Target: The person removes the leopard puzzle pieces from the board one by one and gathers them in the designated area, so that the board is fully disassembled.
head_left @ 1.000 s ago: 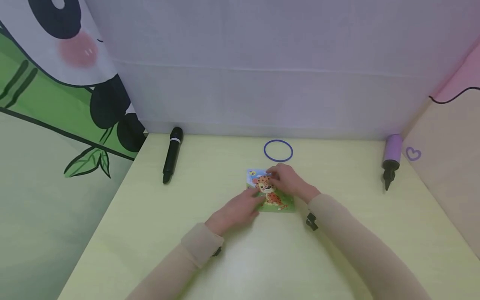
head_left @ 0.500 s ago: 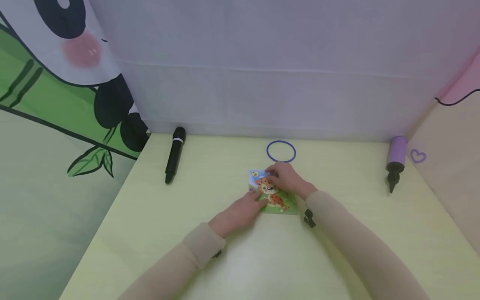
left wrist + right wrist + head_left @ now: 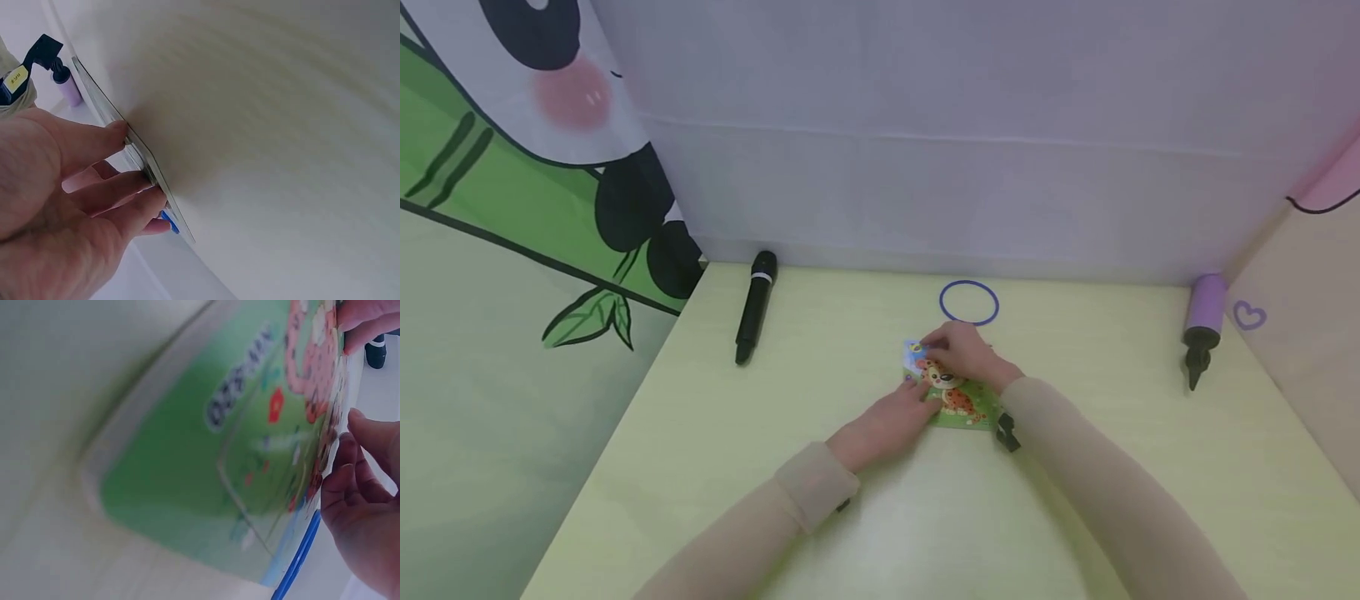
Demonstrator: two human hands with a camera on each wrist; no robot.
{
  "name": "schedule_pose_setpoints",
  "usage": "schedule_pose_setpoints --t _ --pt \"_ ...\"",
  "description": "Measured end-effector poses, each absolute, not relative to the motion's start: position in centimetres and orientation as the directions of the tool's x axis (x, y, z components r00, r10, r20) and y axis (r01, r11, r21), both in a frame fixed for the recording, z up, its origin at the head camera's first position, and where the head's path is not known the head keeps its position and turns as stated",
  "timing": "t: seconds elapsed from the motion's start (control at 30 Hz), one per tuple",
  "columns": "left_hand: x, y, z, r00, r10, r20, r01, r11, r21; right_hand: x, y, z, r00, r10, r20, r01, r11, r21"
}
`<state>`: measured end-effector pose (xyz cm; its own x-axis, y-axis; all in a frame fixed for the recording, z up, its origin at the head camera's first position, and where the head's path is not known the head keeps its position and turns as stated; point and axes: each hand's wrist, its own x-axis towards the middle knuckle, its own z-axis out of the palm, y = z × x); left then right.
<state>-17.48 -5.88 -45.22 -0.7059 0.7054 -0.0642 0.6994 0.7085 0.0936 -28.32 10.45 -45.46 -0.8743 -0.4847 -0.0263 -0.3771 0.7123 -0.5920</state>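
A small square jigsaw puzzle board (image 3: 958, 408) with a cartoon leopard on a green and blue ground lies on the table. Seam lines show on its face in the right wrist view. My left hand (image 3: 891, 421) rests on its left edge and lower left part, thumb and fingers extended in the left wrist view. Over the upper part is my right hand (image 3: 962, 350), fingertips on the picture near the upper left corner. In the right wrist view, its thumb stands apart from bent fingers, with nothing visible between them. The right hand hides the board's upper right part.
Just behind the board lies a thin blue ring (image 3: 969, 302). A black microphone (image 3: 756, 308) lies at the back left. At the back right is a purple and black hand pump (image 3: 1204, 329). A pale cloth wall (image 3: 925, 200) borders the table's far edge.
My right hand has shifted slightly left across the board, toward its upper left corner. The left hand stays on the board's left side. The whole head view has drifted a little.
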Motion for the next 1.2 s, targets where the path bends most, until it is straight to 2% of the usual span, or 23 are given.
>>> schedule_pose_setpoints --t 0.13,0.43,0.7,0.97,1.2 --pt "-17.5 -5.8 -44.9 -0.705 0.704 -0.084 0.702 0.710 0.057 -28.5 10.2 -45.4 -0.871 -0.490 -0.037 -0.377 0.714 -0.590" --pt "-17.3 -5.7 -44.5 -0.715 0.693 -0.093 0.686 0.721 0.097 -28.9 10.0 -45.7 -0.857 -0.513 -0.058 -0.385 0.710 -0.590" --pt "-17.2 -5.6 -43.9 -0.717 0.687 -0.120 0.685 0.726 0.068 -29.0 9.8 -46.0 -0.860 -0.508 -0.048 -0.385 0.707 -0.593" --pt "-17.2 -5.7 -44.2 -0.718 0.685 -0.122 0.680 0.728 0.089 -29.3 9.9 -46.1 -0.862 -0.503 -0.056 -0.378 0.714 -0.590" --pt "-17.2 -5.8 -44.6 -0.720 0.678 -0.145 0.677 0.733 0.064 -29.6 10.0 -46.2 -0.854 -0.516 -0.067 -0.364 0.685 -0.631"
